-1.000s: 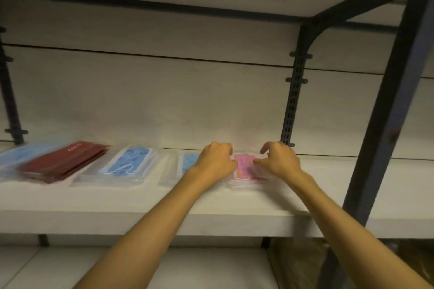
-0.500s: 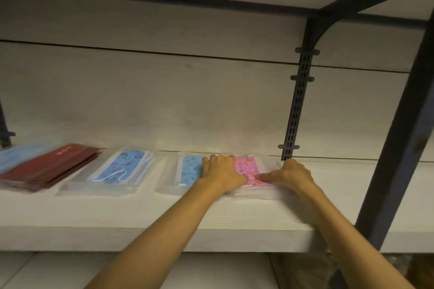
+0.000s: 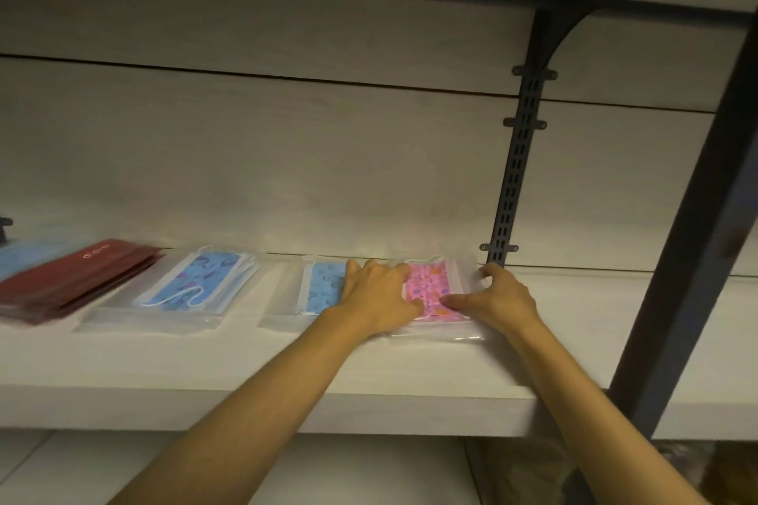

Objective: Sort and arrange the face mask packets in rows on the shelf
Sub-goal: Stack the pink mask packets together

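A clear packet of pink patterned masks (image 3: pixel 428 285) lies flat on the white shelf (image 3: pixel 246 381), near the back wall. My left hand (image 3: pixel 377 295) rests flat on its left edge and hides the right part of a neighbouring packet of blue patterned masks (image 3: pixel 324 287). My right hand (image 3: pixel 496 299) grips the pink packet's right side, thumb on top and fingers at its far corner. Further left along the row lie another blue patterned packet (image 3: pixel 197 285), a stack of dark red packets (image 3: pixel 69 279) and a plain light blue packet (image 3: pixel 20 258) at the frame's edge.
A black slotted upright (image 3: pixel 512 176) stands on the back wall just right of the pink packet. A thick dark post (image 3: pixel 689 258) rises at the shelf's front right. Another shelf board hangs overhead, and a lower shelf shows below.
Both hands were bunched over the pink packet, which sat slightly raised. The packet now lies flat further back, with my left hand spread on it and my right hand at its right edge.
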Demonstrator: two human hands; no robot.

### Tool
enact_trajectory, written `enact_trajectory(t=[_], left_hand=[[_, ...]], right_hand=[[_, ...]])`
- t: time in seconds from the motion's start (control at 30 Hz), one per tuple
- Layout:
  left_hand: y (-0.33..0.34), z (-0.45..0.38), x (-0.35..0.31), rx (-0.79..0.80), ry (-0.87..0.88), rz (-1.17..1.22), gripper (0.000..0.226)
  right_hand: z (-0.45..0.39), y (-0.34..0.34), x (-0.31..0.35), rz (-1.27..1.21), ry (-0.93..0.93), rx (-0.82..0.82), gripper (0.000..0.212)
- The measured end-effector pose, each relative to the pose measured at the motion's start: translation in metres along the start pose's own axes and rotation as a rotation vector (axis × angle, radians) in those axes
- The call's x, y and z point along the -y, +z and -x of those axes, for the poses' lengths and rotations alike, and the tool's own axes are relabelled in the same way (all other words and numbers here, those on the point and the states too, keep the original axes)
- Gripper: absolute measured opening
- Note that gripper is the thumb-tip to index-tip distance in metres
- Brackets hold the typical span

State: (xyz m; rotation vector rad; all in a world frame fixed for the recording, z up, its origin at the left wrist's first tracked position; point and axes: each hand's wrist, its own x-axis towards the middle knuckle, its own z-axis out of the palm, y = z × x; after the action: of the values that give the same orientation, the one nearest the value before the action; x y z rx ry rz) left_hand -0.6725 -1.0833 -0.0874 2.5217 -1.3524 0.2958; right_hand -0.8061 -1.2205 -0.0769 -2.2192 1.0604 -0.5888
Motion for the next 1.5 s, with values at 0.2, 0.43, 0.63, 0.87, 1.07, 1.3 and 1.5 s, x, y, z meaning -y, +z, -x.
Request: enact_trajectory(t=[0.2, 0.43, 0.63, 0.87, 1.07, 1.3, 1.5], left_hand=[[-0.004, 0.004, -0.001, 0.000, -0.002, 0.023, 0.048], [-0.010, 0.003, -0.007, -0.075, -0.084, 0.218, 0.064], [-0.030, -0.005, -0.008, -0.055, -0.423, 1.075, 0.095], [-0.040, -0.017, -0.007, -0.130, -0.242, 1.359, 0.043], [-0.035, -0.027, -0.015, -0.267, -0.178, 1.320, 0.046], [-0.013, -0.031, -0.009, -0.006, -0.240, 1.285, 0.061], [-0.006, -0.036, -0.001, 0.047, -0.281, 1.309, 0.075]], right_hand=[[0.000, 0.001, -0.003, -0.307, 0.024, 0.003, 0.067], [-0.001, -0.011, 0.003, -0.710, 0.104, 0.137, 0.100], [0.007, -0.025, 0.012, -0.941, -0.060, 0.170, 0.080], [0.000, -0.029, 0.027, -0.905, -0.159, 0.091, 0.081], [-0.013, -0.025, 0.026, -0.763, -0.138, 0.101, 0.062], [-0.018, -0.014, 0.019, -0.786, -0.105, 0.051, 0.070], [-0.036, -0.005, 0.008, -0.820, -0.063, 0.037, 0.101]])
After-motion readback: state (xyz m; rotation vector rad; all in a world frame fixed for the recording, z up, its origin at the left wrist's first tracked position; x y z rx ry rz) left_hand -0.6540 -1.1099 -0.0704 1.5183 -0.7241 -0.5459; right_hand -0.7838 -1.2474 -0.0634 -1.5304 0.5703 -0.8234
